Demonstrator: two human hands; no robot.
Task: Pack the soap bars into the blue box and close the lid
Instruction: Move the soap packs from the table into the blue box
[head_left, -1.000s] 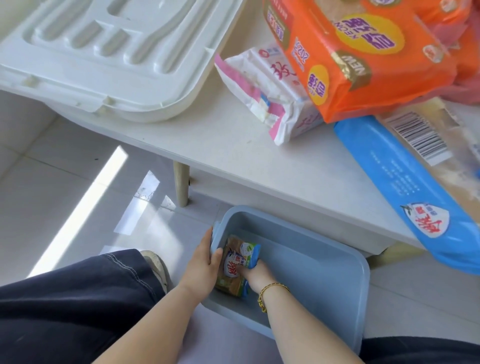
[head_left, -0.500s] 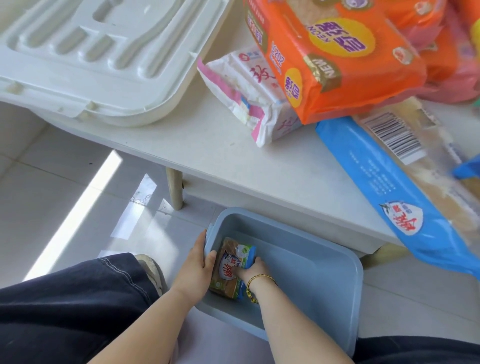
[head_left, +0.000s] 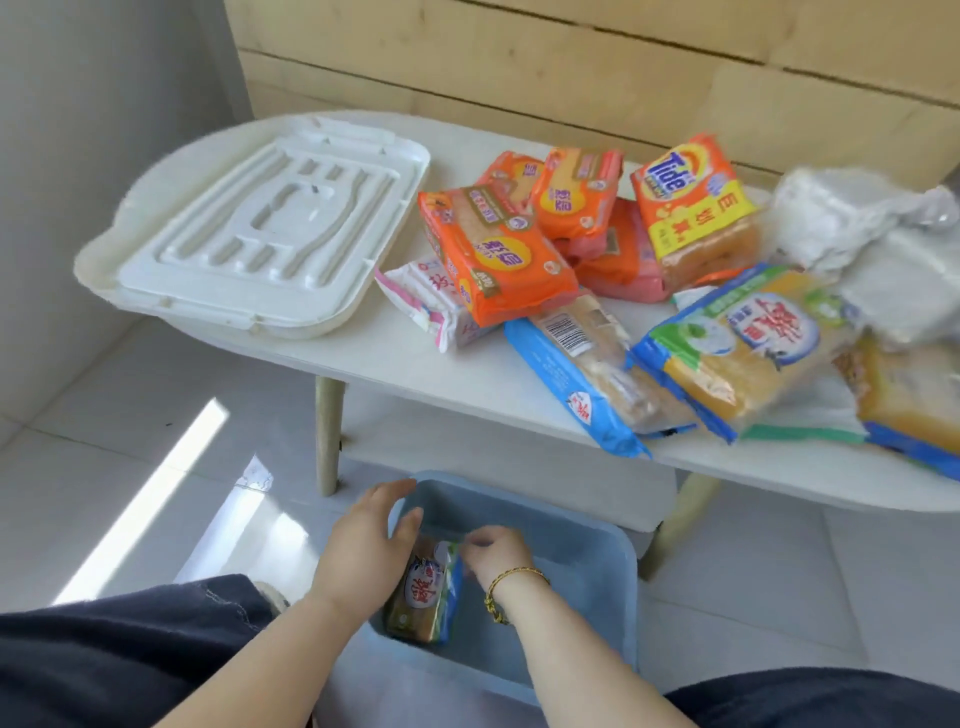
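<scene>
The blue box (head_left: 621, 587) stands open on the floor in front of the table, between my knees. One soap pack (head_left: 427, 592), yellow with a blue edge and a red-and-white label, stands on its side against the box's left wall. My left hand (head_left: 363, 545) lies with spread fingers over the box's left rim, beside that pack. My right hand (head_left: 493, 553), with a gold bracelet on the wrist, is inside the box with curled fingertips on the pack's upper right corner. The white lid (head_left: 270, 234) lies on the table's left end.
On the white table (head_left: 415, 364) lie several soap packs: orange ones (head_left: 498, 254), a Tide pack (head_left: 691, 208), a long blue one (head_left: 587, 374), a blue-and-yellow one (head_left: 743, 343), a white-and-pink one (head_left: 431, 301). A white plastic bag (head_left: 857, 223) sits at the right. A table leg (head_left: 327, 436) stands left of the box.
The view has tilted up, showing the whole table. My left hand has opened and shifted from the pack to the box's rim. My right hand has risen to the pack's top corner.
</scene>
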